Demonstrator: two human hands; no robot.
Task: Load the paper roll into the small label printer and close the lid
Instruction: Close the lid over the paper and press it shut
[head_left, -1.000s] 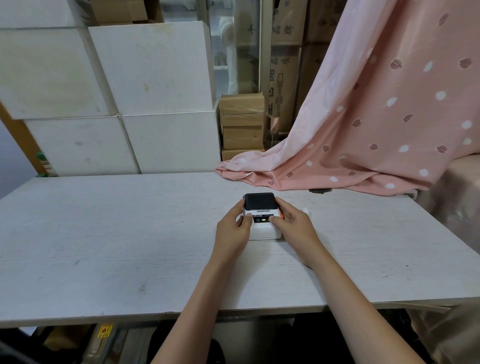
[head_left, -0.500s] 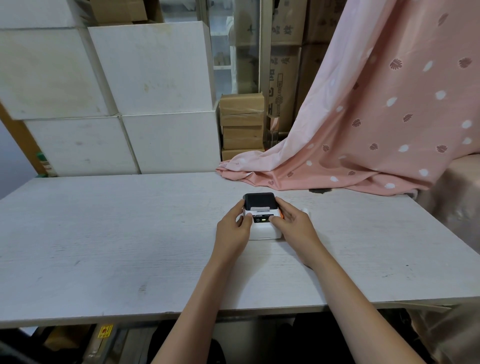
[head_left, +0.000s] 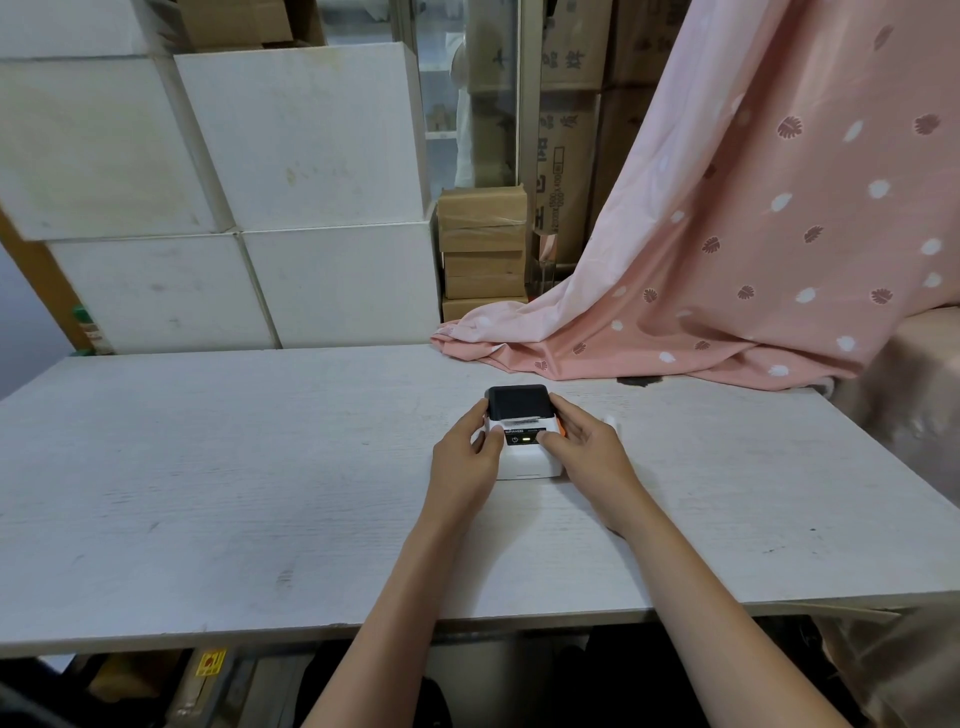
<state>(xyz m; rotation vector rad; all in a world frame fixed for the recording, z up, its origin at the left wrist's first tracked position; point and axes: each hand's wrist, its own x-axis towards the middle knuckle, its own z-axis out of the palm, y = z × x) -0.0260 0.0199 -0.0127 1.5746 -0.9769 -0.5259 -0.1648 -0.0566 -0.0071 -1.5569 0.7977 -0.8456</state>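
Observation:
A small white label printer (head_left: 525, 462) with a dark lid (head_left: 518, 401) sits on the white table (head_left: 208, 467), a little right of centre. A green light glows on its front strip. My left hand (head_left: 464, 457) grips its left side, thumb on the front strip. My right hand (head_left: 589, 452) grips its right side, next to an orange tab (head_left: 561, 429). The lid looks lowered; a thin pale strip shows at its front edge. A small white object (head_left: 611, 422) peeks out behind my right hand; whether it is the paper roll I cannot tell.
A pink patterned cloth (head_left: 727, 260) drapes onto the table's far right part. White boxes (head_left: 234, 208) and brown cartons (head_left: 483, 249) stand behind the far edge. The table's near edge runs just below my forearms.
The dark lid sits slightly lower and flatter than in the earlier frames. Both hands stay at the printer's sides.

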